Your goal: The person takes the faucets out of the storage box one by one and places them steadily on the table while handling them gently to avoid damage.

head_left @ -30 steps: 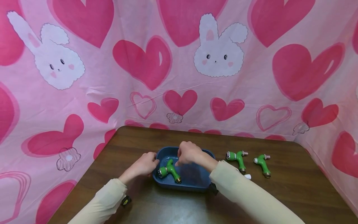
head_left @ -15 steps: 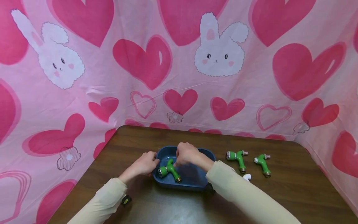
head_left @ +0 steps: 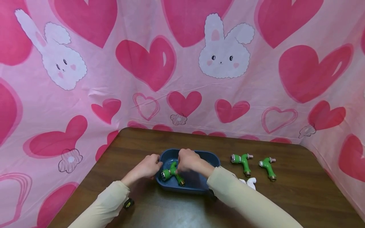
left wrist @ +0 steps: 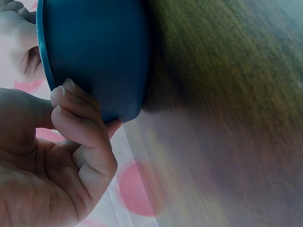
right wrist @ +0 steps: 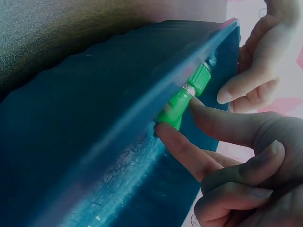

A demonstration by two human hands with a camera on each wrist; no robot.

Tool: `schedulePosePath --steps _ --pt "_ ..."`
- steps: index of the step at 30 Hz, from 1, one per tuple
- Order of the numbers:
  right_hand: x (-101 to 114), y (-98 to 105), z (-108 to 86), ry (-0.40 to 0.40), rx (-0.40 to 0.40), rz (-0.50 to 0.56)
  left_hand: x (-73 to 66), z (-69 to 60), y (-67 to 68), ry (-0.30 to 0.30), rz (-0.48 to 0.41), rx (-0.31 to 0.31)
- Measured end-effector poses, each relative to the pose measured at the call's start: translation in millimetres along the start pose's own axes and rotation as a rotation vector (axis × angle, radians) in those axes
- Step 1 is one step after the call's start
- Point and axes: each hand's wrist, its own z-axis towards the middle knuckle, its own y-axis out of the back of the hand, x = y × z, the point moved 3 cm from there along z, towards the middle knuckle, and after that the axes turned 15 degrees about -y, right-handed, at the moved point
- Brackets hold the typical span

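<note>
A dark blue plastic basin (head_left: 196, 189) sits on the table. In it lies a green tap (head_left: 172, 173) with a ribbed knob and a brassy end. My left hand (head_left: 148, 167) pinches the basin's left rim; the left wrist view shows curled fingers against the outer wall (left wrist: 99, 52). My right hand (head_left: 189, 161) reaches down into the basin. Its thumb and index finger are on either side of the tap's green body (right wrist: 176, 108) in the right wrist view, pinching it, while the other fingers curl inward. The head view hides those fingertips partly.
Two more green taps, one with a ribbed knob (head_left: 241, 164) and one smaller (head_left: 268, 168), lie right of the basin. White pipe fittings (head_left: 251, 182) show partly behind my right sleeve (head_left: 228, 183). A pink heart-patterned cloth (head_left: 182, 79) hangs behind the wooden table (head_left: 137, 139).
My right hand has moved a little left and down to the tap in the basin. More of the white fittings shows beside the sleeve. The left hand keeps its place on the rim.
</note>
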Motion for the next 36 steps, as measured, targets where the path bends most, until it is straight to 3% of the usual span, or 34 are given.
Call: schedulePosePath --steps 17,36 --pt "2 -13 2.0 0.006 -0.005 0.022 3.2 -0.4 -0.8 0.005 -0.006 0.004" --pt "4 -17 2.0 -0.007 -0.015 -0.03 0.8 -0.7 -1.5 -0.019 0.018 -0.011"
